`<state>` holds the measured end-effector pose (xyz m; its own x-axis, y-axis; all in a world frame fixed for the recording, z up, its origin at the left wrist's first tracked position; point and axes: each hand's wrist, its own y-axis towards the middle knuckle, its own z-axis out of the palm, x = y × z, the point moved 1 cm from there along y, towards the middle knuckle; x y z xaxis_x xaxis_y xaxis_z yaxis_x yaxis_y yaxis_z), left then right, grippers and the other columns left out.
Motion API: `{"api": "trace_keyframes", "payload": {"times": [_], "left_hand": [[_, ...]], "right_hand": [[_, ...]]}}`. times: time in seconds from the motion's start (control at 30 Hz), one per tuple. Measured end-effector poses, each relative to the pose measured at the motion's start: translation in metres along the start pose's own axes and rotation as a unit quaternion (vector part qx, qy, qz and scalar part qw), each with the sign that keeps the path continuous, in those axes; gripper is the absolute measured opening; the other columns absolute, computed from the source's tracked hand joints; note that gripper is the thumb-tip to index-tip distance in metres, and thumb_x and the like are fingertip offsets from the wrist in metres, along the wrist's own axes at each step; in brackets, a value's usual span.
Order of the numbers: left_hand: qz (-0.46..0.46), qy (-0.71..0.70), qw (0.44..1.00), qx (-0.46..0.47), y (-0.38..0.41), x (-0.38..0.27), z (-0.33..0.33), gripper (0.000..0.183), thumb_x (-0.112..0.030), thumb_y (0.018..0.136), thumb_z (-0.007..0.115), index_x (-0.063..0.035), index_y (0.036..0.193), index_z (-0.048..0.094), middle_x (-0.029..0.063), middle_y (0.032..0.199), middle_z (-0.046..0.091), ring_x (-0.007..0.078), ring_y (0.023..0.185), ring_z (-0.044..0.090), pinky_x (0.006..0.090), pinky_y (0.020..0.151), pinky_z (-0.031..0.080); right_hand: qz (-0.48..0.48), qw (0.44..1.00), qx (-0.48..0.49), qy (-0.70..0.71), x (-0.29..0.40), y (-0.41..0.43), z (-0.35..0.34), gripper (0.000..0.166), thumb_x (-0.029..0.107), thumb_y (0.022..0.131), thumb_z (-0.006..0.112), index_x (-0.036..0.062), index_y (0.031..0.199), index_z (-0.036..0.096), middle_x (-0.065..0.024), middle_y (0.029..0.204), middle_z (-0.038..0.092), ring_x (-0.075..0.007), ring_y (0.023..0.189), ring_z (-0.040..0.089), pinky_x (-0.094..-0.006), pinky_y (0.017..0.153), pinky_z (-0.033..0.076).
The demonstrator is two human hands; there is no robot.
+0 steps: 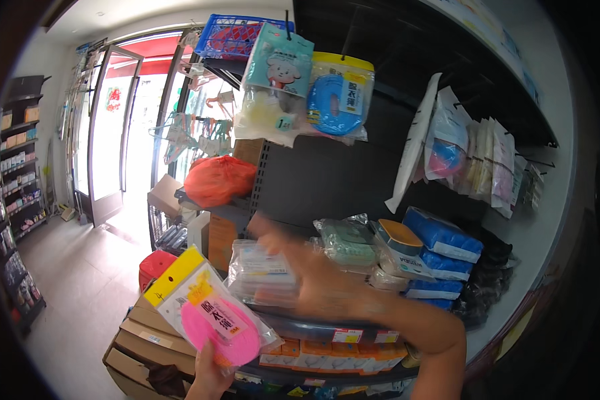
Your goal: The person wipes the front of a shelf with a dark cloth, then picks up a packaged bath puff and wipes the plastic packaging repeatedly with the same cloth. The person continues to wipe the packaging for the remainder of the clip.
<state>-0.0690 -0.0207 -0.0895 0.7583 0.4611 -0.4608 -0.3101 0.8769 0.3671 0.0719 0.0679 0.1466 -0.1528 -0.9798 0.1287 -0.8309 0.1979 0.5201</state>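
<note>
A clear plastic packet with a yellow header, holding a coiled pink clothesline [240,345], is gripped at its lower end by my left hand [211,372]. Blurred by motion, my right hand [300,265] is over the shelf, by clear-wrapped packs [260,272]; whether its fingers hold anything cannot be made out. Above, a packet with a blue coiled clothesline [336,102] hangs on a hook, beside a teal packet with a cartoon dog [280,65].
Hanging packets [447,145] jut out at the right, above stacked blue packs [442,240]. A red plastic bag [220,180] sits left of the black back panel. Cardboard boxes [155,335] stand at lower left, orange boxes [330,355] below the shelf. A glass door [112,125] is farther off.
</note>
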Motion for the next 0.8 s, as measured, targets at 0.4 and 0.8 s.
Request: {"api": "trace_keyframes", "payload": {"times": [0.4,0.8], "left_hand": [[0.070,0.060,0.990,0.109,0.019,0.006,0.048,0.053,-0.035,0.090,0.055,-0.0045,0.128,0.034,0.0089,0.109,0.052,0.0179,0.099,0.053,0.0351,0.091,0.040],[-0.014,0.075,0.997,0.021,-0.010,-0.005,0.044,0.018,-0.015,0.094,0.047,-0.0033,0.106,0.052,0.0064,0.089,0.058,0.0156,0.081,0.055,0.0271,0.075,0.044]], "right_hand": [[-0.030,0.973,-0.220,-0.055,0.021,-0.016,-0.054,0.049,0.009,0.085,0.058,0.0016,0.130,0.043,-0.0183,0.111,0.054,-0.0260,0.093,0.059,-0.0306,0.081,0.049],[-0.002,0.904,-0.426,0.037,-0.035,0.065,-0.165,0.049,0.005,0.084,0.059,0.0071,0.130,0.042,-0.0140,0.117,0.054,-0.0149,0.087,0.062,-0.0199,0.054,0.052]]}}
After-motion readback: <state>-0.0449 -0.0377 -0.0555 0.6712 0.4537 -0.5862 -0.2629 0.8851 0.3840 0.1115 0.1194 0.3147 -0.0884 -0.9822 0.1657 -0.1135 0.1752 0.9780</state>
